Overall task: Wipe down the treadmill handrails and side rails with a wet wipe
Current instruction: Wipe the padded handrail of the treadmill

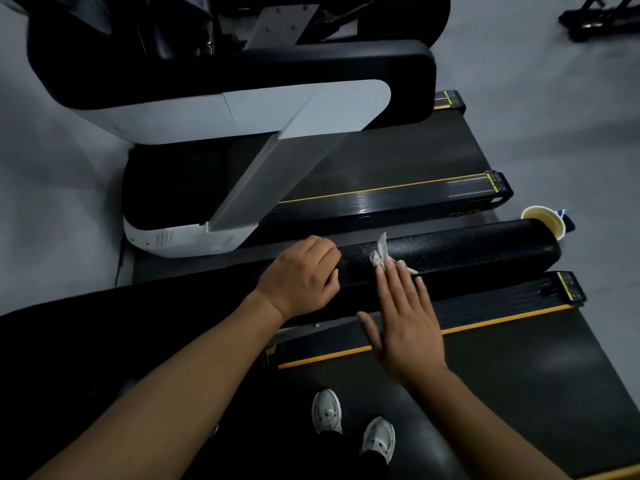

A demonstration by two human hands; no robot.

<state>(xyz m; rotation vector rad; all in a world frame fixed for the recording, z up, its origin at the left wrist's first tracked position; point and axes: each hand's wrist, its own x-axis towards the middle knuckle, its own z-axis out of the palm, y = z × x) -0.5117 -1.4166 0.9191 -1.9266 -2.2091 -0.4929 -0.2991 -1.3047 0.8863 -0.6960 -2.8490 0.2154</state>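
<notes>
**A:** Where's the wet wipe rn?

**B:** On top of the black handrail, approx. mid-length. It's bunched up w/ one corner sticking up.

**A:** Which hand's on it?

**B:** Right hand. Fingers are straight and a bit spread, tips pressing the wipe onto the rail. Thumb's out to the side, nothing gripped.

**A:** And the left hand?

**B:** Same handrail, just beside the wipe on its left. Fingers are curled round the rail, holding it (palm side is hidden).

**A:** Side rail?

**B:** The side rail w/ the yellow stripe runs below the handrail, between it and the belt.

**A:** Anything else?

**B:** Two grey shoes stand on the belt. A cup sits past the handrail's far end. There's a second treadmill beyond.
</notes>
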